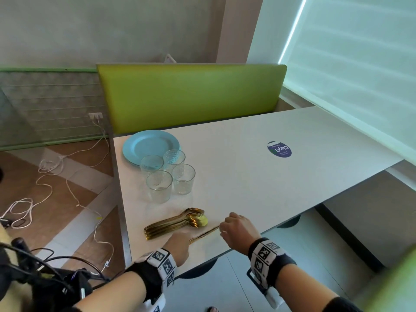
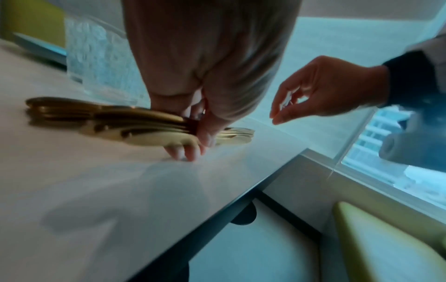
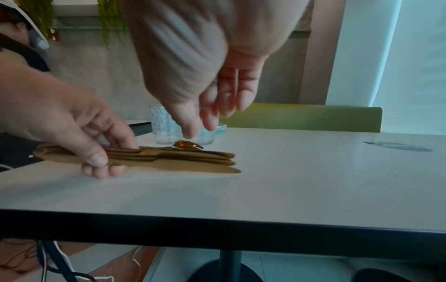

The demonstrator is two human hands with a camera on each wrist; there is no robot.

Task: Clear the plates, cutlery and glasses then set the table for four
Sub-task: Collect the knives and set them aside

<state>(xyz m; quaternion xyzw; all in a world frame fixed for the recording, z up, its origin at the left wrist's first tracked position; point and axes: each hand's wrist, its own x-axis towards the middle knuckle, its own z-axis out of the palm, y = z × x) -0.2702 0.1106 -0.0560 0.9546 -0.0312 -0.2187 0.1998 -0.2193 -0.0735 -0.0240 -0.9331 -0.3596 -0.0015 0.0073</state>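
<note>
A bundle of gold knives (image 1: 206,234) (image 3: 183,160) lies low over the near edge of the white table (image 1: 270,188). My left hand (image 1: 188,238) (image 3: 96,162) grips it by the handles, thumb on top and fingers underneath. My right hand (image 1: 225,228) (image 3: 207,122) hovers just above the blade ends with relaxed fingers pointing down, holding nothing. A pile of gold spoons and forks (image 1: 175,222) lies just beyond the knives. Further back stand several clear glasses (image 1: 167,174) and a stack of blue plates (image 1: 148,145).
A green bench back (image 1: 191,95) runs behind the table. A round blue sticker (image 1: 279,149) marks the tabletop towards the right. White cables (image 1: 56,176) trail over the floor at the left, and a blinded window fills the right side.
</note>
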